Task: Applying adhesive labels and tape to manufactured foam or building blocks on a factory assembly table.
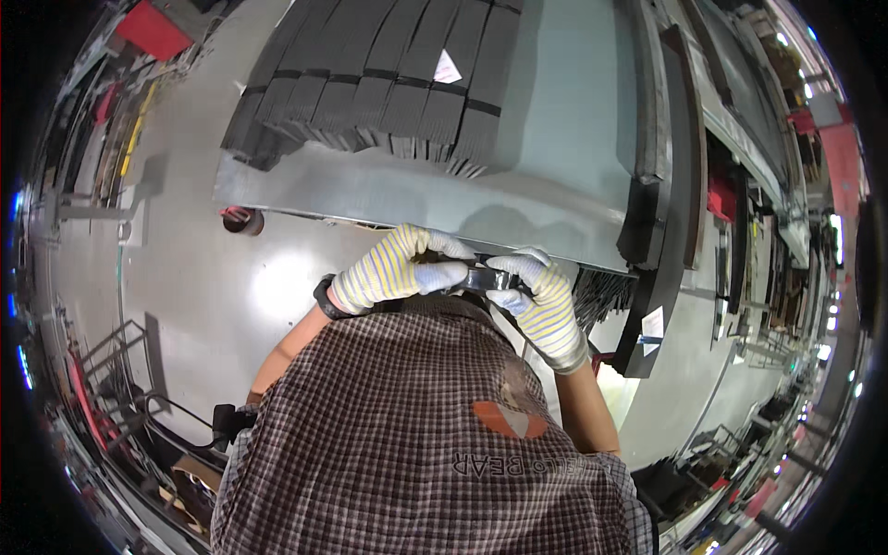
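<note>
In front of my body, at the table's near edge, a shiny black roll of tape (488, 278) sits between my two hands. My left hand (396, 268), in a white glove with yellow stripes, closes its thumb and fingers on the roll's left side. On the other side my right hand (548, 310), gloved alike, grips the roll with bent fingers. Part of the roll is hidden behind the gloves. Beyond my hands, bundles of long dark grey strips (388, 97), bound with black bands, lie side by side on the metal table (564, 120).
A white paper tag (448, 67) rests on the bundles. Long dark profiles (647, 208) run along the table's right side. More thin dark strips (601, 296) show below its near right corner. A dark pot (242, 221) stands left of the table.
</note>
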The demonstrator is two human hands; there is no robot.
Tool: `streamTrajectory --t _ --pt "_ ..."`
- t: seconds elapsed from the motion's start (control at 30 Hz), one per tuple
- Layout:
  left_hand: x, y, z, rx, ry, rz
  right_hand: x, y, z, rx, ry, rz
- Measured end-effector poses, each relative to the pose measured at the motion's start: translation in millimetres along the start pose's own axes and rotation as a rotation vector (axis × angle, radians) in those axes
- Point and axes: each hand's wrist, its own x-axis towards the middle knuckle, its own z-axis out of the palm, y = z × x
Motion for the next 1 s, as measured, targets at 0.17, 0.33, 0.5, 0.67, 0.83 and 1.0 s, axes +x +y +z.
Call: streamTrajectory --t 0.17,0.33,0.5,0.67,0.83,1.0 --pt "-29 -11 15 0.027 0.077 0.234 5 -22 -13 -0.166 -0.087 -0.152" --pt "-59 -20 39 -0.258 0.193 0.278 8 -23 -11 0.059 -0.206 -0.135" --pt "-84 -24 56 -0.310 0.284 0.413 9 -7 4 0.542 -0.220 -0.085" --pt "-88 -30 67 -0.405 0.331 0.447 10 9 20 0.757 -0.222 0.037" --pt "-94 -25 73 -0.414 0.321 0.445 11 6 28 0.950 -0.262 0.165" --pt "-105 -14 78 -0.385 0.448 0.390 12 -24 19 0.800 -0.213 0.357"
